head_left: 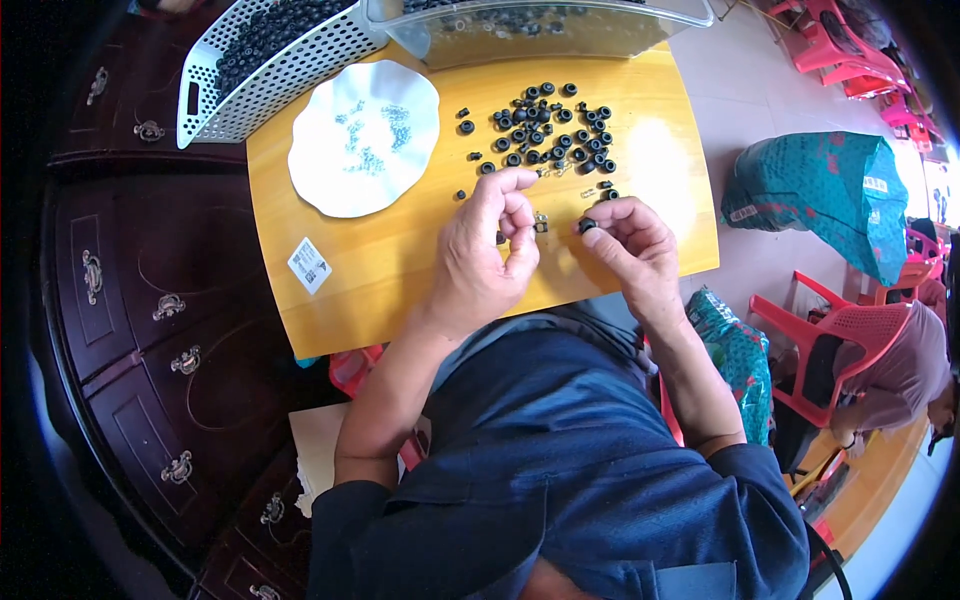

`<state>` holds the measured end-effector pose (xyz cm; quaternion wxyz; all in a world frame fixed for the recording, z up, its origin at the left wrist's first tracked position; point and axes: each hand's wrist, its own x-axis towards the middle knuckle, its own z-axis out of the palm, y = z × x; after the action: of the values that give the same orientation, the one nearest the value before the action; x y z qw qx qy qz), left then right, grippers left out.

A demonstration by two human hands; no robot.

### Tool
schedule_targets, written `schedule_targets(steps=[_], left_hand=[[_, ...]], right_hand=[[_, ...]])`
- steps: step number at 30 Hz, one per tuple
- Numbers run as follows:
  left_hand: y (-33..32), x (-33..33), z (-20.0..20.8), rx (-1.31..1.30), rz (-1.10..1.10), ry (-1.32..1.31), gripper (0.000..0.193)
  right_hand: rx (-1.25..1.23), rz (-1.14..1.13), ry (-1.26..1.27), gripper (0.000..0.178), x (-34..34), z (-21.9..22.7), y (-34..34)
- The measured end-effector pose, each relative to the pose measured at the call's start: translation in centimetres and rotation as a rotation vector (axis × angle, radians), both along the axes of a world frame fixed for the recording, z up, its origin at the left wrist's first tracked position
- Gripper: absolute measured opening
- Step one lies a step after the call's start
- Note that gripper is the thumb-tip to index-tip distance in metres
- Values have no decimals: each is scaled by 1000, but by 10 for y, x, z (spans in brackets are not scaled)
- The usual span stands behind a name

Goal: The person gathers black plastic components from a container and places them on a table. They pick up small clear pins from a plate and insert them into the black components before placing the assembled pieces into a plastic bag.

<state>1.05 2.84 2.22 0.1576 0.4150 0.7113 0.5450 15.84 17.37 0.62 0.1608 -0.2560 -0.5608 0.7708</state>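
Note:
Between the thumb and fingers of my right hand [638, 245] is a small black round part [587, 226] with a hollow centre, held just above the table. My left hand [483, 240] is beside it with its fingers curled in. A dark spot shows between its thumb and fingers, too small to make out. Tiny metal pieces [541, 223] lie on the yellow table [380, 270] between my hands. Beyond them spreads a loose group of similar black round parts [560, 140]. To the left, a white wavy-edged plate [312, 160] carries many tiny clear or silvery pieces [368, 158].
At the table's far edge stand a white perforated basket [205, 128] full of black parts and a clear plastic bin [540, 42]. A white label [309, 266] lies at left. Dark cabinets [130, 290] line the left; teal sacks [815, 195], red chairs [850, 345] and a seated person [905, 370] are at right.

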Motion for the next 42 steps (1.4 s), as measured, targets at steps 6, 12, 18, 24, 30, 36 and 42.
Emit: schedule_targets(steps=[6, 12, 18, 24, 30, 36, 42], left_hand=[[-19, -19, -7, -185, 112, 329, 47], [-49, -29, -20, -325, 156, 421, 44], [-50, -26, -24, -373, 121, 570, 42], [-14, -17, 2, -201, 31, 441, 43], [19, -6, -5, -184, -114, 643, 35], [24, -9, -13, -250, -162, 683, 43], [22, -8, -2, -133, -148, 352, 46]], right_hand=[[8, -41, 10, 18, 2, -3, 6], [-85, -52, 19, 19, 2, -4, 10], [-102, -66, 1, 20, 0, 1, 9], [-94, -97, -5, 23, 6, -2, 10], [-64, -76, -65, 27, 11, 4, 12], [-103, -33, -59, 22, 13, 5, 14], [-76, 63, -105, 17, 12, 4, 15]])
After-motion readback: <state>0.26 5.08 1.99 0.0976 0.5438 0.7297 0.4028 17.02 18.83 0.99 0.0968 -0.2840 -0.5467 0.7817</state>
